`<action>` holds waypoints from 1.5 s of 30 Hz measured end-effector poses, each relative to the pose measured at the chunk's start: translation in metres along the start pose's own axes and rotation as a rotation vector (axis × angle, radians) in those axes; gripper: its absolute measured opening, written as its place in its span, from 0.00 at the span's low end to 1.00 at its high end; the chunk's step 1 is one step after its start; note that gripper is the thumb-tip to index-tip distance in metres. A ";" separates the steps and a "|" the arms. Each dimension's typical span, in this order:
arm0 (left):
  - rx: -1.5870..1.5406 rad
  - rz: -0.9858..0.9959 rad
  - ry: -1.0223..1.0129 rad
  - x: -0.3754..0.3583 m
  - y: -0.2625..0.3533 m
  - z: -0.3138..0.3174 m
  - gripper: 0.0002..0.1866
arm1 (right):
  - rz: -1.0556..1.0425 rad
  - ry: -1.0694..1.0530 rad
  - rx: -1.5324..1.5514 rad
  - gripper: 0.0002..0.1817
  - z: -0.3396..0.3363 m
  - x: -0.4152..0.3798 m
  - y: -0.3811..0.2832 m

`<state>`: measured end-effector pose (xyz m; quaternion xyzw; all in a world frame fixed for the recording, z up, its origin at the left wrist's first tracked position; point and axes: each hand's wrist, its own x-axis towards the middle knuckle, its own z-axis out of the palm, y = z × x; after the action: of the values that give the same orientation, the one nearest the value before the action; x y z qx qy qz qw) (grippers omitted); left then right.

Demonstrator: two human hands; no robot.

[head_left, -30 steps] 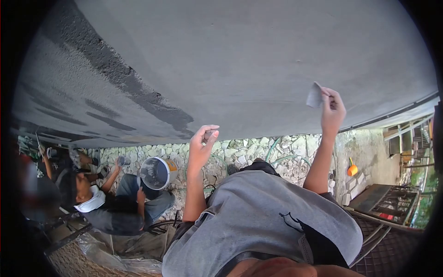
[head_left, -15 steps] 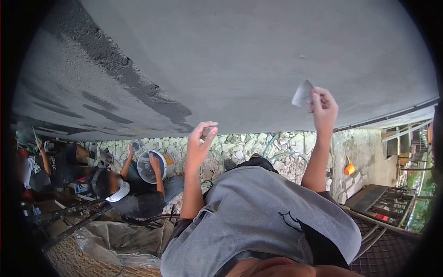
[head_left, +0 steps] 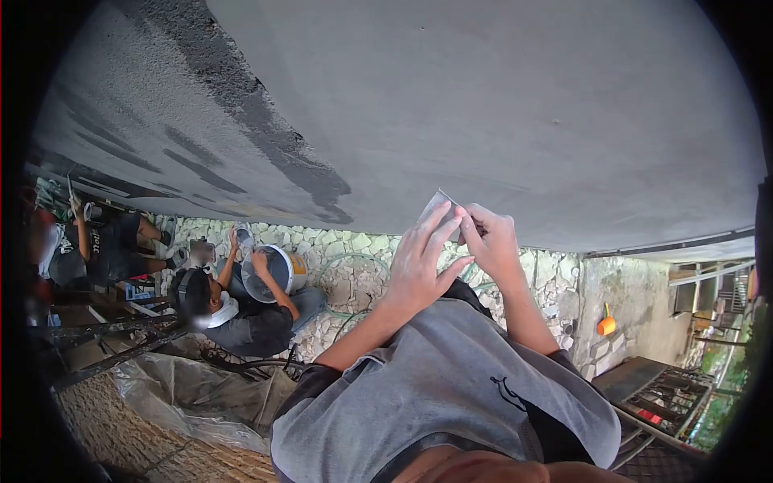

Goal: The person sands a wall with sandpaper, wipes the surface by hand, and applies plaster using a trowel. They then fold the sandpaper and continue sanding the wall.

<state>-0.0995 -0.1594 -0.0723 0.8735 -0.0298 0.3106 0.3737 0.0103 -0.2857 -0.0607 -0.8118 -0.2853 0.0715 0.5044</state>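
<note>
Both hands meet in front of the grey wall, close to my chest. Between them is a small, thin greyish-white sheet that looks like sandpaper, one corner pointing up. My right hand pinches its right edge with thumb and fingers. Dusty with powder, my left hand presses its fingers over the sheet's face, the thumb sticking out to the right. The fingers hide most of the sheet. Smooth grey coating covers the wall by my hands, with a rough darker band to the left.
At left, a co-worker crouches with hands at a white bucket. Another person works farther left. Broken stones and a green hose line the wall's foot. An orange dipper and a metal frame are at right.
My right hand has come left and down from the wall with the sheet. My left hand has moved right and now touches the sheet too. The view has shifted slightly.
</note>
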 end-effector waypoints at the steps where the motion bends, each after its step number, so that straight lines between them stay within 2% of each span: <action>1: 0.000 -0.001 -0.002 0.001 -0.001 0.003 0.34 | 0.010 -0.017 0.008 0.15 -0.004 0.000 -0.002; 3: 0.004 0.051 -0.009 0.004 -0.003 0.011 0.41 | 0.025 -0.032 0.044 0.15 -0.010 0.002 -0.004; 10: 0.054 0.043 -0.038 0.015 0.005 0.034 0.43 | -0.016 -0.166 0.098 0.14 -0.043 0.014 0.000; 22: 0.140 0.070 0.100 0.048 0.033 0.081 0.32 | -0.158 -0.258 0.190 0.12 -0.106 0.031 0.036; 24: 0.110 0.041 0.109 0.051 0.037 0.089 0.31 | -0.219 -0.258 0.202 0.13 -0.115 0.032 0.041; 26: 0.121 0.021 0.107 0.053 0.040 0.097 0.30 | -0.161 -0.318 0.243 0.13 -0.127 0.033 0.045; 31: 0.067 -0.007 0.111 0.046 0.034 0.119 0.29 | -0.207 -0.337 0.192 0.11 -0.145 0.031 0.048; 33: 0.043 -0.127 0.185 0.042 0.032 0.122 0.26 | -0.209 -0.324 0.213 0.11 -0.156 0.027 0.049; 34: 0.053 -0.127 0.192 0.042 0.030 0.121 0.26 | -0.252 -0.241 0.181 0.13 -0.168 0.027 0.052; 36: -0.030 -0.252 0.496 0.055 0.025 0.104 0.21 | -0.309 -0.082 0.138 0.16 -0.198 0.031 0.066; 38: 0.144 -0.261 0.666 0.068 0.016 0.072 0.21 | -0.269 0.095 0.178 0.22 -0.237 0.023 0.089; 40: 0.220 -0.205 0.861 0.079 0.003 0.044 0.21 | -0.183 0.299 0.281 0.26 -0.275 0.017 0.115; 41: 0.235 -0.195 0.878 0.088 -0.006 0.032 0.21 | -0.130 0.393 0.330 0.29 -0.293 0.016 0.130; 43: 0.481 -0.055 1.050 0.106 -0.026 0.010 0.20 | -0.190 0.464 0.565 0.31 -0.319 0.022 0.146; 45: 0.576 -0.024 1.039 0.131 -0.035 0.001 0.21 | -0.158 0.503 0.507 0.32 -0.333 0.030 0.158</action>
<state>0.0167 -0.1112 -0.0209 0.6734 0.2525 0.6889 0.0907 0.2312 -0.5804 -0.0312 -0.6287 -0.1875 -0.1011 0.7479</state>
